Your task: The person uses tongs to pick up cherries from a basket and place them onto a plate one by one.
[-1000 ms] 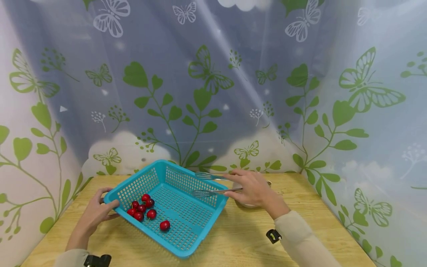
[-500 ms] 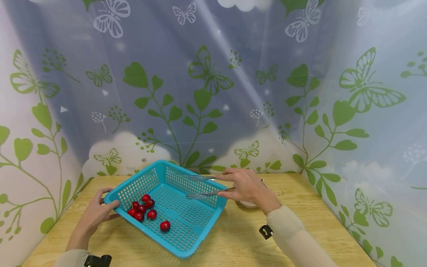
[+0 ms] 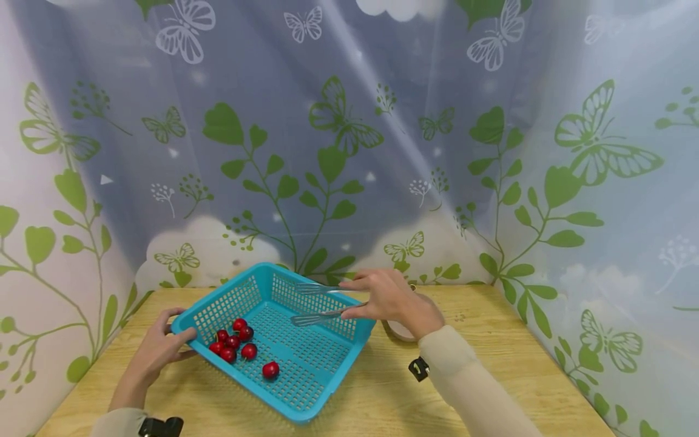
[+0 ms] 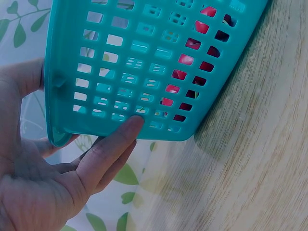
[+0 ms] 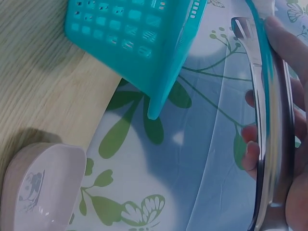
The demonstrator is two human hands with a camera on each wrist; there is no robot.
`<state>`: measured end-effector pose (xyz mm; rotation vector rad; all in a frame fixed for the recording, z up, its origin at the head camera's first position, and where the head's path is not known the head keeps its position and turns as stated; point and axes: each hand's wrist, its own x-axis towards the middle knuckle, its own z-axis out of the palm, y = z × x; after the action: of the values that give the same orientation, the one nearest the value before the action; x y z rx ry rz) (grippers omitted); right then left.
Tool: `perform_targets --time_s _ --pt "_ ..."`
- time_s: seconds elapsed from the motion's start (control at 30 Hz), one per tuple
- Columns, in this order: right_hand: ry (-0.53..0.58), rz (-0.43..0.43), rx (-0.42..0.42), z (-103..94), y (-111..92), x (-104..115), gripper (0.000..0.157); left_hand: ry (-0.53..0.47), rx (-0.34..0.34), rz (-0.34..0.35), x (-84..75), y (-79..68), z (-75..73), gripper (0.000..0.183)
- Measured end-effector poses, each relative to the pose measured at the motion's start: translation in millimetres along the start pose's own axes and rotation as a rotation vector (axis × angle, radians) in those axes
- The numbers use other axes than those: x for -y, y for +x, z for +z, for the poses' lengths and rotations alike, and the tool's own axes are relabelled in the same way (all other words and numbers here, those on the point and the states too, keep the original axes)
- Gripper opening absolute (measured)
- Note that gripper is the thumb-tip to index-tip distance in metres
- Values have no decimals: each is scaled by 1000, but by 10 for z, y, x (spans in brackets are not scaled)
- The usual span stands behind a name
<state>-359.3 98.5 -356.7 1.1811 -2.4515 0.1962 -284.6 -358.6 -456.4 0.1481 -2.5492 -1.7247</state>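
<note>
A blue plastic basket (image 3: 281, 403) with latticed walls takes up the middle of the table. My left hand (image 3: 151, 352) holds its left corner by the rim, and in the left wrist view the fingers (image 4: 108, 151) touch the outer wall. Several dark red cherries (image 3: 232, 342) cluster at the left end inside, with a single cherry (image 3: 270, 370) apart from them. Metal tongs (image 5: 275, 149) are held in my right hand (image 3: 384, 300). Their spread tips reach over the basket's right part, with nothing between them.
Behind and under my right hand stands a pale bowl (image 5: 53, 183) with a printed picture, partly hidden in the head view. The wooden table (image 3: 464, 388) ends at a curtain (image 3: 409, 182) printed with leaves and butterflies.
My right hand has moved left with the tongs, bringing their tips further over the basket. The left hand, basket and cherries have stayed nearly where they were.
</note>
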Motion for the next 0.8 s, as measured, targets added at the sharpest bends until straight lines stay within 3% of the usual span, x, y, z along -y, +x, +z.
perform_targets --time_s 0.43,0.8 --pt "5 8 33 49 230 83 58 -5 -7 25 16 -3 8 68" --pt "22 -24 117 94 455 178 55 -31 7 -4 3 16 -13 70"
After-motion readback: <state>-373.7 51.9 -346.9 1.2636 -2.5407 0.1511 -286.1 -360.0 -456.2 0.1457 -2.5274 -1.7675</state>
